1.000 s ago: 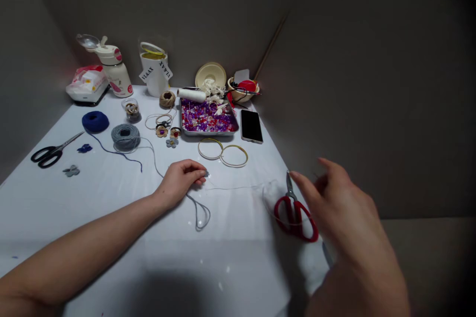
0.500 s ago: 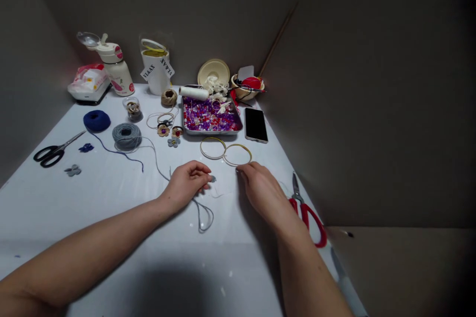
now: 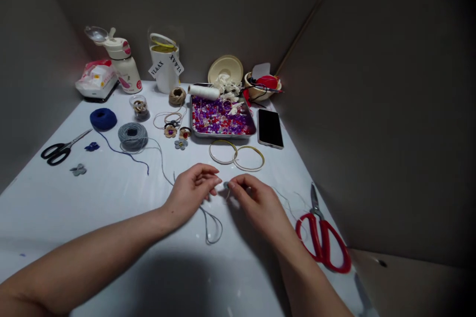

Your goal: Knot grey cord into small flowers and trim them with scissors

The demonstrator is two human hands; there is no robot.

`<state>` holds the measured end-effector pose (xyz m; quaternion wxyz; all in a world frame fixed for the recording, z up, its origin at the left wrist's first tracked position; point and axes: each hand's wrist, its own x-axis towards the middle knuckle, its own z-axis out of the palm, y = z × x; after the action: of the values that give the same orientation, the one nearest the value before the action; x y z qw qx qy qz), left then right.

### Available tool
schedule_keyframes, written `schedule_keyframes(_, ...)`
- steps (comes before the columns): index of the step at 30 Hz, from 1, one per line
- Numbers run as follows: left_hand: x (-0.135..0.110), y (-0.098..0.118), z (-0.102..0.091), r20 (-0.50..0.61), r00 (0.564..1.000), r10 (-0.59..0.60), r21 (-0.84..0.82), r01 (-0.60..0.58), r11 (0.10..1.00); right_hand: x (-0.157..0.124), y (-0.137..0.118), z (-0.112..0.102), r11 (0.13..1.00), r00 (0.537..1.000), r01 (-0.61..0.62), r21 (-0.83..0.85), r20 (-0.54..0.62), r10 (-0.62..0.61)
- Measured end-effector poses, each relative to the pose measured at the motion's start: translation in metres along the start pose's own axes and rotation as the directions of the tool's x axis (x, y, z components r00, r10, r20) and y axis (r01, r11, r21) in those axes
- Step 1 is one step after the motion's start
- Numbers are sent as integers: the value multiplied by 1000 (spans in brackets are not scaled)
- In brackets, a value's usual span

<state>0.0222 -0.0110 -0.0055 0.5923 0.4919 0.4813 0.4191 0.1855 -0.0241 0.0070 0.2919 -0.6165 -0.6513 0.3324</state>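
My left hand (image 3: 193, 190) rests on the white table (image 3: 111, 198), its fingertips pinched on a small grey piece at the end of a grey yarn strand (image 3: 211, 223) that loops below it. My right hand (image 3: 256, 203) sits just to the right, fingertips closed and meeting the same small piece; a thin clear thread trails off to its right. The grey yarn runs back to a grey yarn ball (image 3: 133, 135). Red-handled scissors (image 3: 323, 242) lie flat to the right of my right hand, untouched.
A metal tray of purple and red beads (image 3: 222, 120), a black phone (image 3: 270, 128) and two thin rings (image 3: 236, 154) lie behind my hands. Blue yarn ball (image 3: 103, 119), black scissors (image 3: 61, 148), a bottle (image 3: 121, 62) and a cup (image 3: 164, 62) stand at left and back.
My right hand has left the red scissors and swung left to meet my left hand's fingertips. The left hand has kept its pinch in place.
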Motion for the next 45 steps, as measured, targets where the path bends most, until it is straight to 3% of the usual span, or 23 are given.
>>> schedule_keyframes(4, 4, 16, -18, -134, 961, 241, 288, -194, 938, 5, 13, -1, 912, 993, 28, -409, -93, -73)
schedule_keyframes(5, 6, 25, -25, -134, 949, 285, 400, -211, 892, 5, 16, -1, 881, 993, 20, -472, -92, -72)
schedule_keyframes(7, 9, 44, -42, -14, 953, 301, 656, -218, 722, 6, 18, 0, 847, 994, 11, -531, -83, -65)
schedule_keyframes(9, 11, 62, -58, 140, 966, 218, 862, -228, 453, 6, 19, 0, 837, 994, 9, -548, -88, -68)
schedule_keyframes(11, 11, 73, -69, 135, 986, 93, 957, -154, 244, 6, 19, 0, 838, 991, 1, -546, -113, -75)
schedule_keyframes(13, 8, 74, -73, 114, 993, -30, 986, -109, 125, 5, 18, -1, 853, 986, -4, -522, -144, -83)
schedule_keyframes(16, 3, 62, -68, 95, 986, -137, 995, -94, 19, 4, 18, -2, 886, 977, 10, -463, -183, -106)
schedule_keyframes(21, 2, 45, -57, 136, 980, -146, 990, -139, -8, 2, 19, -6, 937, 965, 34, -348, -234, -122)
schedule_keyframes(26, 3, 53, -59, 249, 966, -68, 961, -238, 142, 2, 21, -20, 958, 944, 25, -286, -309, -117)
schedule_keyframes(28, 4, 59, -63, 233, 971, -49, 958, -220, 186, 5, 22, -30, 958, 930, 7, -286, -351, -111)
schedule_keyframes(30, 5, 65, -69, 196, 978, -73, 968, -181, 172, 8, 23, -38, 955, 922, -9, -296, -371, -107)
schedule_keyframes(37, 8, 68, -79, 170, 977, -129, 985, -163, 62, 30, 19, -43, 912, 972, -62, -406, -232, -36)
schedule_keyframes(40, 7, 64, -75, 180, 970, -164, 983, -172, 60, 44, 15, -35, 881, 986, -54, -470, -164, -26)
schedule_keyframes(45, 7, 58, -69, 151, 970, -193, 988, -141, 63, 60, 7, -25, 870, 987, -64, -489, -157, -16)
